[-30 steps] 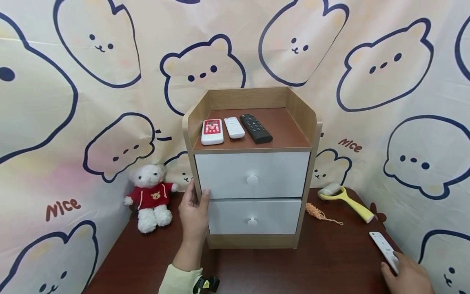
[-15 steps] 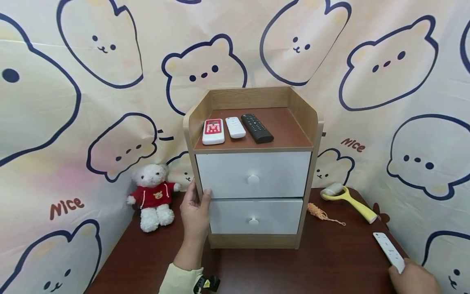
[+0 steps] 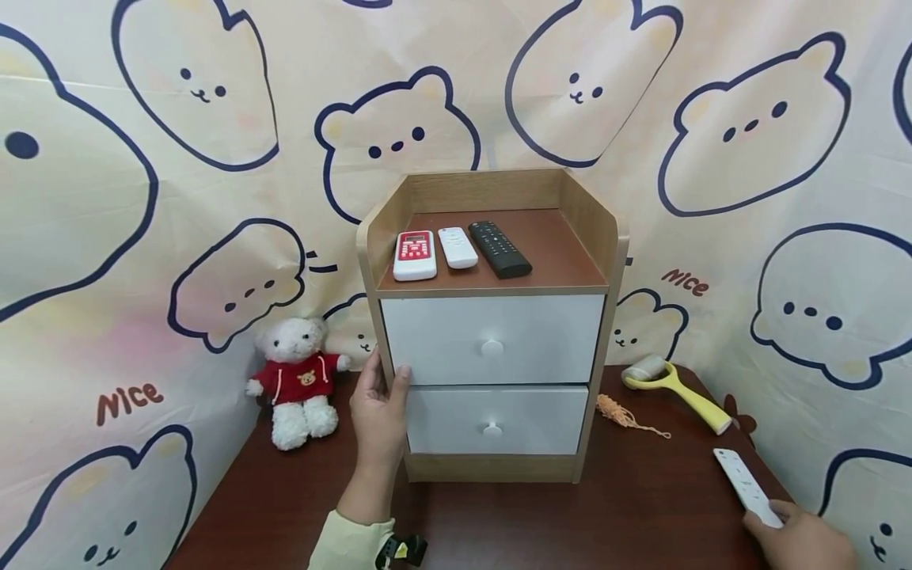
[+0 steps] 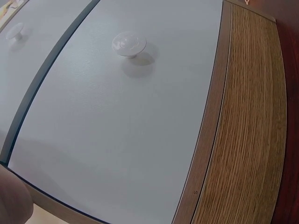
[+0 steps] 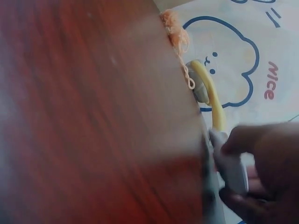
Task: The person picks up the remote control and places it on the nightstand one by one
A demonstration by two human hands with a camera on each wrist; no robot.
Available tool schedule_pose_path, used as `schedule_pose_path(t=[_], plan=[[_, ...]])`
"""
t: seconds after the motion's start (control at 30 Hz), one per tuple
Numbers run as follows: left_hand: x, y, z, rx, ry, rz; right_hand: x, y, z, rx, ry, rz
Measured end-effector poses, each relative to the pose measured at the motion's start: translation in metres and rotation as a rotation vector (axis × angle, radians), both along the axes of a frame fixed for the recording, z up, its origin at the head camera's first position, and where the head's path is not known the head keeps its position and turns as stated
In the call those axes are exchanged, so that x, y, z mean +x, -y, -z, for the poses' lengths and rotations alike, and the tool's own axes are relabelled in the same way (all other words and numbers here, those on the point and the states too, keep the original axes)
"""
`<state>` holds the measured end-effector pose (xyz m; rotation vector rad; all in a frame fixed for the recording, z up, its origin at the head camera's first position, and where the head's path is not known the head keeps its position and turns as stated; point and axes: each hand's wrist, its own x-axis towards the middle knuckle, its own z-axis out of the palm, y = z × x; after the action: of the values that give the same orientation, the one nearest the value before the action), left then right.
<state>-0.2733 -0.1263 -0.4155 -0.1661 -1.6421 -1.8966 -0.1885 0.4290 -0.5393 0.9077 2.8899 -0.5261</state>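
Observation:
In the head view my left hand (image 3: 378,419) rests against the left side of a wooden drawer cabinet (image 3: 492,467), fingers extended along the side and thumb at the front edge. Part of that hand (image 4: 11,200) shows at the corner of the left wrist view, beside the white drawer front (image 4: 121,130). Over the table's right part, my right hand (image 3: 808,538) holds a slim white remote control (image 3: 744,483) by its near end. The right wrist view shows thumb and fingers pinching the remote (image 5: 231,170), somewhat blurred.
On the cabinet's top lie a red-and-white remote (image 3: 415,257), a small white remote (image 3: 457,248) and a black remote (image 3: 500,250). A teddy bear (image 3: 299,388) stands left. An orange tassel (image 3: 620,412) and a yellow-handled roller (image 3: 684,392) lie right.
The right hand has shifted slightly right with the white remote, and the remote's far end has since swung a little left. The left hand stays on the cabinet's side.

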Motion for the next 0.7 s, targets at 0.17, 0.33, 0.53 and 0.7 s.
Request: schedule_pose_path(t=[0.17, 0.33, 0.53, 0.7], plan=[[0.0, -0.001, 0.0, 0.003, -0.003, 0.0, 0.006, 0.029, -0.001, -0.171, -0.153, 0.067], [-0.001, -0.002, -0.002, 0.003, -0.015, -0.009, 0.013, 0.08, -0.019, -0.362, -0.366, 0.131], [-0.003, -0.001, -0.003, 0.008, -0.018, -0.01, 0.026, 0.133, -0.055, -0.555, -0.593, 0.103], [-0.002, -0.001, 0.001, 0.007, 0.007, -0.007, 0.041, 0.157, -0.082, -0.671, -0.745, 0.032]])
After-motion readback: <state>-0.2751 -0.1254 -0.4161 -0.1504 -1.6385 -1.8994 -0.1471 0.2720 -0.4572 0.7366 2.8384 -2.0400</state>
